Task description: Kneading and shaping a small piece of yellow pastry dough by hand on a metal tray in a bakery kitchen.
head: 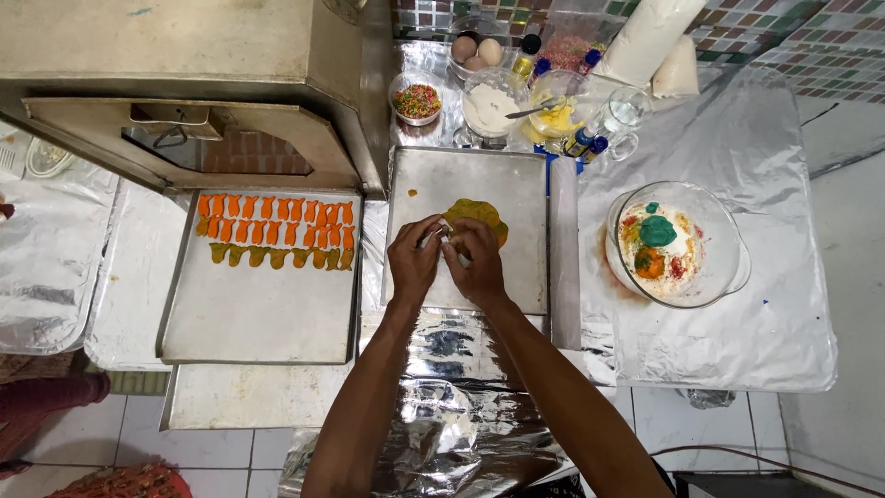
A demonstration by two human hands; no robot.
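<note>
My left hand (413, 261) and my right hand (477, 261) meet over a flat metal tray (512, 180), fingertips pinched together around a small metal cutter (441, 236) that is mostly hidden. Just beyond the fingers lies a flattened piece of olive-yellow dough (479, 213). To the left, a larger baking tray (258, 314) carries rows of small orange and olive cut-out shapes (277, 226) along its far edge.
A glass bowl (728, 249) with white, green, orange and red dough lumps stands at right on foil. Behind are a sprinkles bowl (417, 100), a flour bowl (489, 106), eggs (477, 51) and small bottles. A metal oven (184, 83) with its door down is at left.
</note>
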